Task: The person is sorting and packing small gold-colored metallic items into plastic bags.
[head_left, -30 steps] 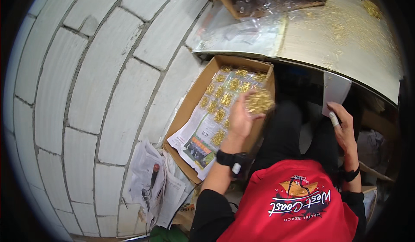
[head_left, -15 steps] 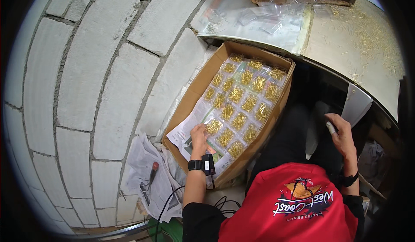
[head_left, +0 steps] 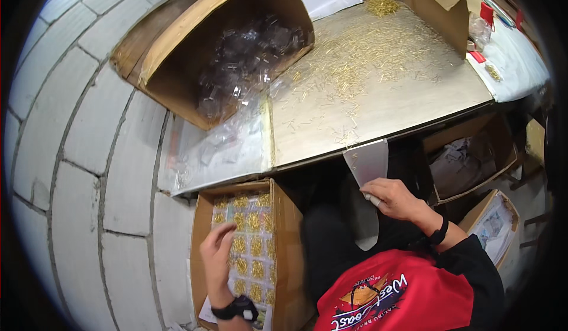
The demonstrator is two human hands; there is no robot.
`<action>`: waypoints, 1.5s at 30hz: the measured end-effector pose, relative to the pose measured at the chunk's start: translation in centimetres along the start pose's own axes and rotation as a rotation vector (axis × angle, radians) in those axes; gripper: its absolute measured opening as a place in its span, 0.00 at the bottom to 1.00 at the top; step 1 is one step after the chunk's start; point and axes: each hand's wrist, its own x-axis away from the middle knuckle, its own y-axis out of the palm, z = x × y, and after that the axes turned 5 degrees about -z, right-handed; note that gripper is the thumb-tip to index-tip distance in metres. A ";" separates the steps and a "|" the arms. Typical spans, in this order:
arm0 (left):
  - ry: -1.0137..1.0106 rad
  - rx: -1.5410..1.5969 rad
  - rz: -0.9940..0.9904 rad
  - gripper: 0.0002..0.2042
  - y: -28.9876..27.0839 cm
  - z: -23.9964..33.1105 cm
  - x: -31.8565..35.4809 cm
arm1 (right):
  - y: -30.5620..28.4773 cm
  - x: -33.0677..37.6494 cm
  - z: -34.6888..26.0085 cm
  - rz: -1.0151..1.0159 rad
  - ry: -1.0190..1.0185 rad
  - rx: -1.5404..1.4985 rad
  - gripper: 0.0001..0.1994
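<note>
- Released, its fingers loosely bent, the left hand (head_left: 216, 253) hangs over a cardboard carton (head_left: 288, 254); whether it touches the contents cannot be told.
- Grasped by its near end in the right hand (head_left: 397, 198), a white sheet (head_left: 371, 158) reaches to the table edge, gold-coloured pieces lying along its left side; a pale wrap (head_left: 372, 198) circles one finger.
- Around and to the right of the left hand, clear packs (head_left: 256, 247) of gold pieces sit in rows inside the carton, some hidden behind the hand and wrist.
- The carton's side wall stands between the left hand and the wearer's dark-clad legs.
- Right of the right hand, a cardboard box (head_left: 461, 159) with crumpled contents sits below table level, a smaller carton (head_left: 497, 230) nearer the body.
- Beyond both hands, loose gold pieces (head_left: 349, 73) litter the table (head_left: 313, 124).
- Farther out from the left hand, a tilted box (head_left: 177, 59) spills clear plastic cases (head_left: 254, 53) onto the tabletop, blocking the view behind it.
- Farthest from the right hand, a gold heap (head_left: 382, 5) lies beside an upright cardboard panel (head_left: 438, 11).
</note>
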 end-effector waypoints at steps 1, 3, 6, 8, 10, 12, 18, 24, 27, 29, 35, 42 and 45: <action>0.052 0.010 -0.050 0.11 2.3 1.3 -2.6 | -0.5 0.0 0.4 0.098 -0.008 0.008 0.12; 0.135 -0.001 -0.068 0.12 6.3 0.7 -8.0 | -1.7 -0.8 0.6 0.165 0.005 0.032 0.14; 0.206 -0.364 0.178 0.27 10.9 -4.6 -14.3 | -2.8 -3.4 0.5 0.172 0.003 0.085 0.15; 0.173 -0.589 0.198 0.32 14.8 -7.9 -17.7 | -3.3 -5.0 1.7 0.172 -0.008 0.160 0.15; 0.045 -0.773 0.076 0.35 18.0 -6.7 -20.2 | -4.2 -6.3 2.7 0.141 0.002 0.230 0.16; 0.139 -0.747 0.030 0.37 19.5 -5.2 -22.4 | -5.4 -7.0 3.8 0.170 -0.002 0.198 0.15; 0.259 -0.601 -0.340 0.40 24.4 -1.7 -24.9 | -5.8 -7.6 4.8 0.214 0.056 0.056 0.15; 0.364 -0.395 0.389 0.27 15.4 -4.7 -26.8 | -5.9 -5.2 5.2 0.279 0.116 0.040 0.13; 0.178 -0.622 0.594 0.30 6.9 -9.1 -27.3 | -6.8 -3.5 5.3 0.293 0.127 0.010 0.13; 0.146 -0.738 0.629 0.32 3.5 -10.7 -27.1 | -6.9 -3.2 4.8 0.304 0.124 0.004 0.13; 0.031 -0.475 0.474 0.29 3.4 -8.4 -25.8 | -7.2 -3.9 3.2 0.371 0.092 0.031 0.13; -0.059 0.757 -0.462 0.23 17.2 0.5 -14.1 | -5.0 -6.5 2.8 0.133 0.085 -0.105 0.25; -0.144 0.644 -0.832 0.26 22.6 0.9 -10.2 | -4.3 -5.4 2.3 -0.024 0.036 -0.477 0.21</action>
